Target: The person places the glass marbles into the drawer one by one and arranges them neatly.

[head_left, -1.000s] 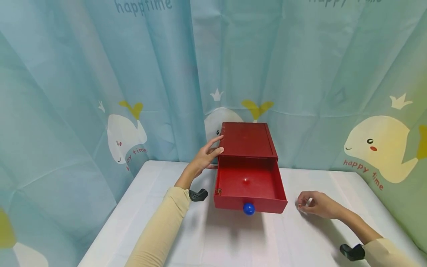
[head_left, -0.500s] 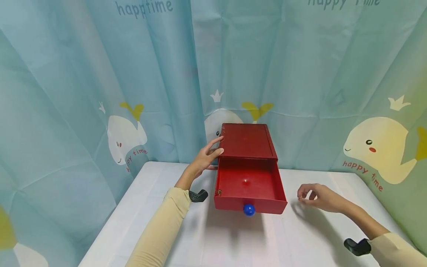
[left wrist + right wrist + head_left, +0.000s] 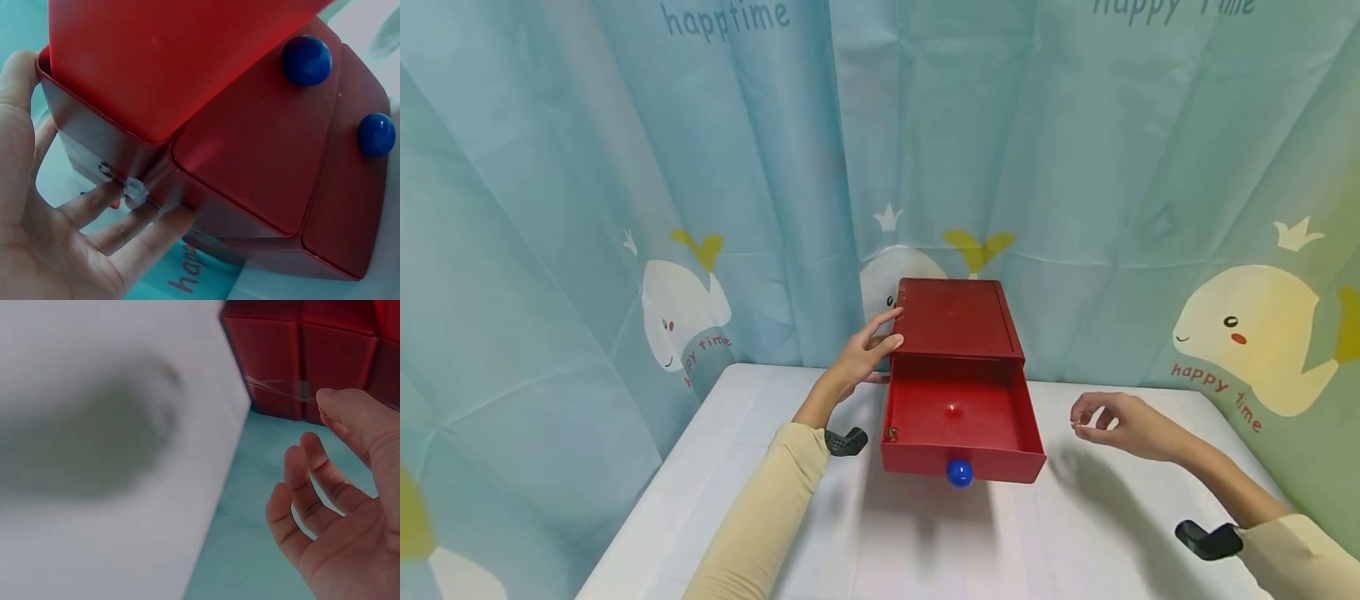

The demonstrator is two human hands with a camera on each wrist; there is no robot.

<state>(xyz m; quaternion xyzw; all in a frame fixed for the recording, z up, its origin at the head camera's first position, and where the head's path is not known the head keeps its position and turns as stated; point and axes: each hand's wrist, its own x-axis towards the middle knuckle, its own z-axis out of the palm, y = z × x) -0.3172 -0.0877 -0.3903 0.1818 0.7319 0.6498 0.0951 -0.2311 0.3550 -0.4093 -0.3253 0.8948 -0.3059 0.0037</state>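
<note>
A red drawer cabinet (image 3: 958,317) stands on the table with its top drawer (image 3: 985,412) pulled out. That drawer has a blue ball knob (image 3: 959,473) and a small gold-brown trinket (image 3: 891,433) in its front left corner. My left hand (image 3: 857,358) rests on the cabinet's left side, thumb and fingers spread along the upper edge and side wall. To the right of the drawer, my right hand (image 3: 1131,425) is raised above the table, thumb and forefinger pinching a tiny reddish, shiny piece (image 3: 322,414). Its kind is mostly hidden by the fingertips; the other fingers are loosely bent.
Two closed drawers with blue knobs (image 3: 307,60) sit below the open one. Clear tape (image 3: 134,189) runs along the cabinet's side. The white table (image 3: 820,533) ends at a blue-green curtain (image 3: 775,250) printed with whales, close behind the cabinet.
My right hand has risen from near the tabletop, its shadow falling farther from it, with the tiny piece between its fingertips. The left hand, cabinet and drawer have stayed put.
</note>
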